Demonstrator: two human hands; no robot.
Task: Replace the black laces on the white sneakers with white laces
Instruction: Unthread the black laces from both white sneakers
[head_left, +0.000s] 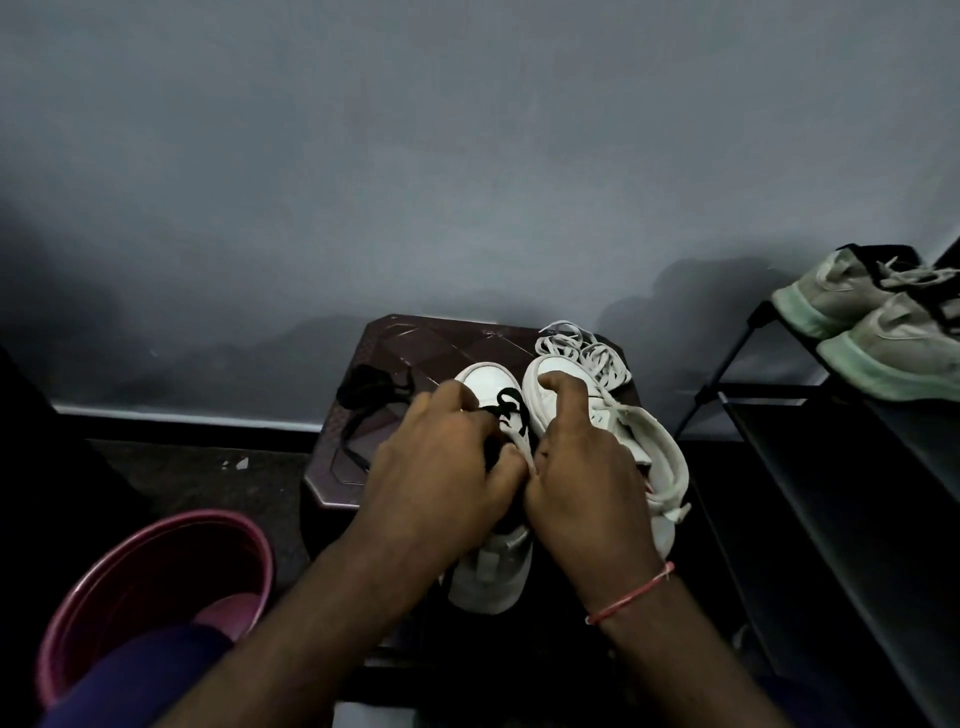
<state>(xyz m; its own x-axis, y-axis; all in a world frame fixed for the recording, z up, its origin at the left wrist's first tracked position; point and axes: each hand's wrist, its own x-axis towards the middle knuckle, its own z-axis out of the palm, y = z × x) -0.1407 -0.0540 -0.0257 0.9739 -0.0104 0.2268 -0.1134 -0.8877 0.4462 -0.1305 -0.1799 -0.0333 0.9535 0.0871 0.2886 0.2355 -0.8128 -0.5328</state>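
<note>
Two white sneakers stand side by side on a dark brown stool. The left sneaker still carries a black lace near its toe. My left hand lies over its lacing with curled fingers on the black lace. My right hand pinches a white lace that runs up toward the toe of the left sneaker. The right sneaker sits beside it, its upper partly hidden by my right hand. Loose white laces lie piled behind the right sneaker. A removed black lace lies on the stool's left side.
A pink bucket stands on the floor at the lower left. A black shoe rack stands at the right, with a pair of grey sneakers on its top shelf. A grey wall rises right behind the stool.
</note>
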